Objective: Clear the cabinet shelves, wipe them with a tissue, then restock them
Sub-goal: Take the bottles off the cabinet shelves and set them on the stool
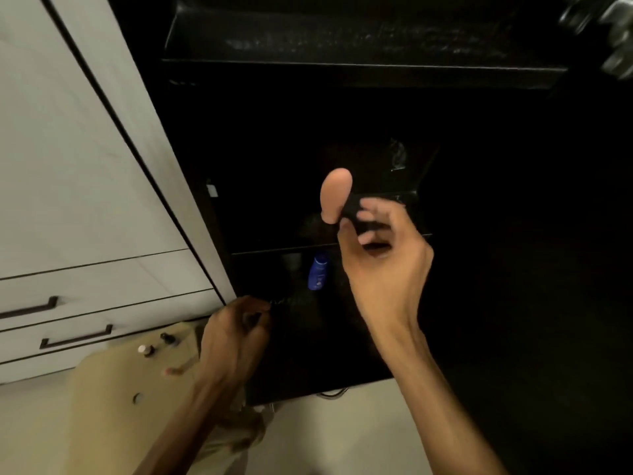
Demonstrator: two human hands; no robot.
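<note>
Dark open cabinet (342, 132), interior black and hard to read. Upper shelf (359, 68) crosses the top of the view; a lower shelf edge (274, 251) runs below mid-frame.

Right hand (380, 248) raised in front of the cabinet, at the level of the lower shelf edge. Thumb and fingers pinch a dark object with a peach-coloured rounded end (335, 195); the rounded end points up and stands just left of the fingertips. Exactly what the object is, I cannot tell; the dark part merges with the cabinet behind.

Left hand (236, 337) lower down, at the cabinet's left front edge, fingers curled. Something small and dark seems to sit in the curl, but whether it grips anything cannot be told.

Blue bottle (317, 272) stands just under the lower shelf edge, between the two hands, tilted slightly, touched by neither hand.

Left of the cabinet: pale door panel (68, 149) and two pale drawers with dark bar handles (77, 337).

On the floor by the left wrist, a tan cloth or mat (113, 389) carrying small bottles (147, 349), well apart from the blue bottle. They are blurred.

Top right corner: a grey blurred object (609, 29), not identifiable.
</note>
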